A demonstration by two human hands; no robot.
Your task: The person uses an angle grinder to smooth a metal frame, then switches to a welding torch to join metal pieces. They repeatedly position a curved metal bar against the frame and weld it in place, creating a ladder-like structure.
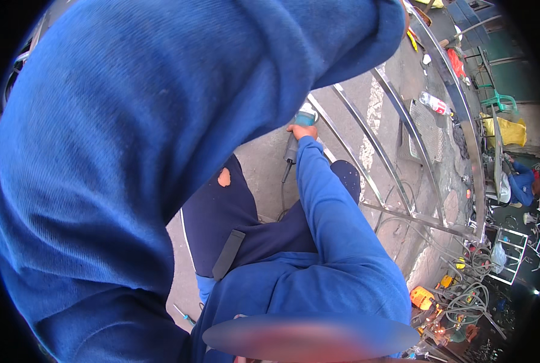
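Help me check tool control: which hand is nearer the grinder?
The right: the right hand grips the grinder's body. The left sleeve crosses the view, ending up and right of it in the picture; the left hand can't be made out.

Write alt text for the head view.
A person's right hand grips a corded teal-and-grey power tool beside a metal frame with spaced bars. A blue sleeve fills much of the left and top; coiled cables lie at lower right.

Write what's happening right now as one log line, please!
right hand: gripping teal-and-grey power tool | left sleeve: across view | near tool: metal frame
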